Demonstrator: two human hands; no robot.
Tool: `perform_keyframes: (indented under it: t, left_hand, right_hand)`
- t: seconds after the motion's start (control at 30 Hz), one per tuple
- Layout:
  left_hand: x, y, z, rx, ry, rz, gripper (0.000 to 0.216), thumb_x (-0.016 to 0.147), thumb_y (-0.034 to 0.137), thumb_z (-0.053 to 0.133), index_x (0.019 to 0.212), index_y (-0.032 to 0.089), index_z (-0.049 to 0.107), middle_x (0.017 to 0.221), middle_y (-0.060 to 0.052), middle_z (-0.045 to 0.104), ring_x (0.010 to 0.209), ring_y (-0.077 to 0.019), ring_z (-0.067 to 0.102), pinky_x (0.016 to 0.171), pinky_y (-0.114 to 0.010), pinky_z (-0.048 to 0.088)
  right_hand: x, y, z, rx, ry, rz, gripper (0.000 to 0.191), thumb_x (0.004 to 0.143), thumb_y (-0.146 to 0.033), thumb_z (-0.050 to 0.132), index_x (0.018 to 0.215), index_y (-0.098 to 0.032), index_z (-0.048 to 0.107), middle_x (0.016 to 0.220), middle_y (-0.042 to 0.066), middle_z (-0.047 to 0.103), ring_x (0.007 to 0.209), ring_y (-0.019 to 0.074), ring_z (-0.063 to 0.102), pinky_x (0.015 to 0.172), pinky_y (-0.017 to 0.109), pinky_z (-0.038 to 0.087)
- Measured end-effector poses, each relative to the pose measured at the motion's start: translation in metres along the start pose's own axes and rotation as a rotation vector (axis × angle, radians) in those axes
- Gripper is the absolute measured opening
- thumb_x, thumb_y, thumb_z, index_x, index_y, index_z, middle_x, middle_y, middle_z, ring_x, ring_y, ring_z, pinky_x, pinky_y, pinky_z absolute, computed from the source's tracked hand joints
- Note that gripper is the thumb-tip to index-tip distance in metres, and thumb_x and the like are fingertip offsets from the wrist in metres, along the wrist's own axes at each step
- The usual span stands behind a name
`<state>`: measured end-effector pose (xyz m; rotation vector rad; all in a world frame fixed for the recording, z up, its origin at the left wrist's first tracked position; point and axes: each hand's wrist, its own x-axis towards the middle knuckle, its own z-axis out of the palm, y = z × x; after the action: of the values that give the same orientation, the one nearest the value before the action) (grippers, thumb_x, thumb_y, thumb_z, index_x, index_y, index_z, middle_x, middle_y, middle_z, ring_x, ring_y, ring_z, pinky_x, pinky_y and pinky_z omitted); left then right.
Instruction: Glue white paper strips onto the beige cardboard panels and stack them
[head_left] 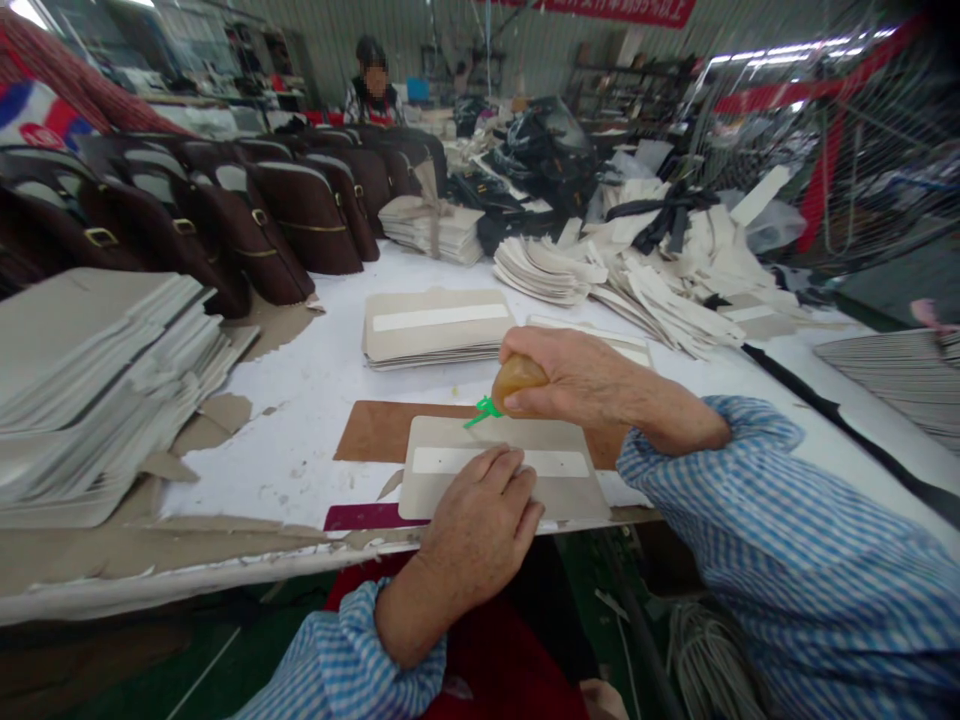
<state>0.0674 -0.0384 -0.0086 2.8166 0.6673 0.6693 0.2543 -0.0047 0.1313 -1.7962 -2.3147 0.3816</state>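
In my right hand (577,380) is a rounded amber squeeze bottle (517,380) with a green nozzle (484,412). My fingers wrap round it, and the nozzle points down and left just above the far part of a beige panel (427,500). That panel carries a white strip (559,463) with small dark dots. My left hand (484,520) rests palm down on the panel's near side, fingers stretched out. Under the panel lies a brown strip (367,432), showing on both sides. A purple piece (364,516) sits by the table edge.
Behind the panel stands a stack of similar panels (439,345). Large beige sheets (82,370) are piled at left, before rows of dark brown bags (300,215). Loose beige strips (645,290) spread at right. Farther back is another person (373,95).
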Motion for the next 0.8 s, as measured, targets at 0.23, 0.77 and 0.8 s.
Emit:
perform_keyframes:
  t: [0.23, 0.77, 0.8]
  left_hand:
    - [-0.002, -0.002, 0.004, -0.005, 0.010, -0.011, 0.029, 0.102, 0.029, 0.056, 0.122, 0.011, 0.068, 0.133, -0.016, 0.069, 0.130, -0.0296, 0.060, 0.116, -0.047, 0.049]
    - [-0.002, -0.002, 0.004, -0.026, 0.001, -0.016, 0.028, 0.102, 0.027, 0.056, 0.123, 0.012, 0.067, 0.135, -0.017, 0.067, 0.132, -0.0299, 0.058, 0.117, -0.049, 0.049]
    - [-0.002, -0.002, 0.004, -0.026, 0.005, -0.017, 0.028, 0.102, 0.027, 0.057, 0.123, 0.011, 0.068, 0.135, -0.018, 0.067, 0.131, -0.0302, 0.058, 0.117, -0.049, 0.049]
  right_hand:
    - [-0.003, 0.009, -0.001, -0.034, 0.020, -0.002, 0.023, 0.082, -0.033, 0.069, 0.099, -0.022, 0.059, 0.089, 0.004, 0.066, 0.077, 0.0209, 0.054, 0.066, 0.032, 0.031]
    - [-0.012, 0.024, -0.005, -0.056, 0.012, 0.039, 0.023, 0.081, -0.036, 0.070, 0.097, -0.023, 0.060, 0.090, 0.003, 0.067, 0.079, 0.0208, 0.056, 0.066, 0.032, 0.031]
    - [-0.012, 0.025, -0.005, -0.056, 0.010, 0.033, 0.023, 0.081, -0.036, 0.070, 0.097, -0.023, 0.060, 0.090, 0.003, 0.066, 0.079, 0.0208, 0.056, 0.066, 0.032, 0.031]
